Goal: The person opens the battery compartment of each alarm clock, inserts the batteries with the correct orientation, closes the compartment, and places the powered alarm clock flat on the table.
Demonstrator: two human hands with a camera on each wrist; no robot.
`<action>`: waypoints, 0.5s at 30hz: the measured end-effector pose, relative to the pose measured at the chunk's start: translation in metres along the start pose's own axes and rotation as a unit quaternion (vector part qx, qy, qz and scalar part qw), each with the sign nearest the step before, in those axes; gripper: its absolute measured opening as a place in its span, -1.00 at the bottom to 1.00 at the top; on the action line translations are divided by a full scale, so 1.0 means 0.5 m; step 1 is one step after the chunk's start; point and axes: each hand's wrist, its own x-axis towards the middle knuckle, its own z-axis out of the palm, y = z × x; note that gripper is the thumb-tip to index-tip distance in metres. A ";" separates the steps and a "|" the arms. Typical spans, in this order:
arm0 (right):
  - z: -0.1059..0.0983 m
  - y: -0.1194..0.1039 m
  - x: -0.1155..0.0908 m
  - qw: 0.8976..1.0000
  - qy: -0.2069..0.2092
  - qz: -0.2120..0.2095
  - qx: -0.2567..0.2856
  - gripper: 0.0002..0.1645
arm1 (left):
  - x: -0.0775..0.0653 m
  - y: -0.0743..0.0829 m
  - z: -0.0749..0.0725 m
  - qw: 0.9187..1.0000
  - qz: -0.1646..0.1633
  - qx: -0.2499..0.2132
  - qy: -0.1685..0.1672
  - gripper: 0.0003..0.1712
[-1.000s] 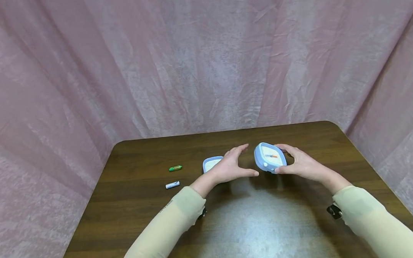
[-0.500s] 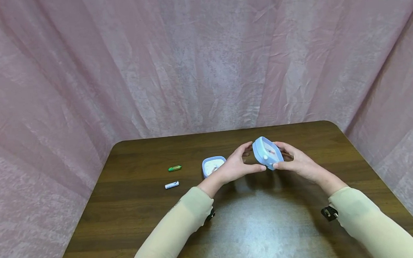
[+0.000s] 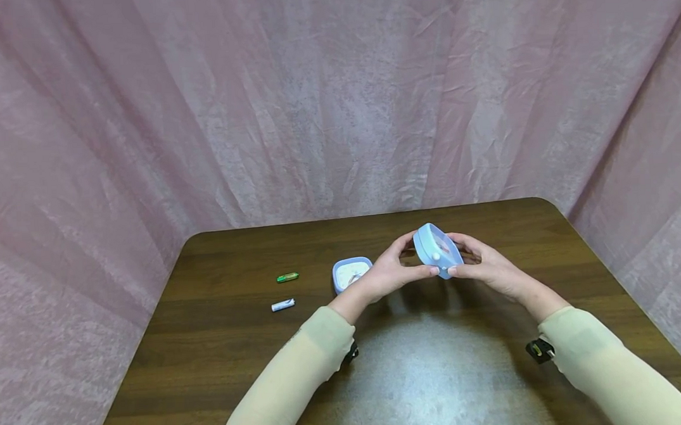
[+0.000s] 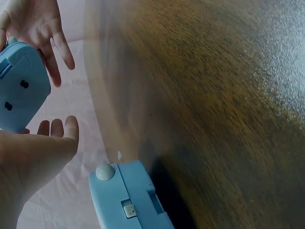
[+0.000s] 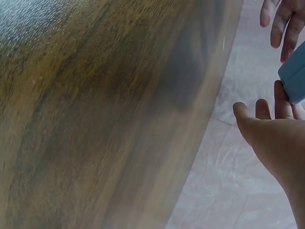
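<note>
A light-blue alarm clock (image 3: 435,249) is held up over the table, tilted, with its white face turned to the right. My left hand (image 3: 390,275) holds its left side, thumb at the lower edge. On the right side my right hand (image 3: 494,272) grips it between thumb and fingers. The left wrist view shows the clock's blue back (image 4: 24,83) with a cover panel and two dark marks. Only a corner of the clock (image 5: 293,76) appears in the right wrist view. A second, similar clock (image 3: 343,269) stands on the table behind my left forearm, partly covered.
A green battery (image 3: 287,277) and a white-and-blue battery (image 3: 283,305) lie apart on the left of the dark wooden table (image 3: 209,345). The second clock's blue casing (image 4: 112,191) is close below the left hand in the left wrist view. Pink curtains (image 3: 336,111) hang behind the table.
My left hand has moved right and taken hold of the clock, which only the right hand held before. The clock has risen slightly, shifted left and turned its face further to the right.
</note>
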 end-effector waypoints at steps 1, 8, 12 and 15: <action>0.000 0.000 0.000 1.000 -0.002 0.001 0.001 -0.13 | 0.000 -0.001 0.000 1.000 0.001 -0.006 -0.003 -0.02; 0.002 -0.002 0.001 1.000 -0.011 0.015 0.015 -0.09 | 0.001 0.001 -0.004 1.000 0.009 -0.025 -0.010 -0.13; 0.001 -0.002 -0.001 0.999 -0.016 0.022 0.018 -0.07 | 0.000 0.004 -0.007 0.999 0.001 -0.029 -0.016 -0.15; 0.002 -0.002 -0.002 0.999 -0.018 0.024 0.019 -0.07 | 0.000 0.006 -0.008 0.999 -0.004 -0.039 -0.023 -0.13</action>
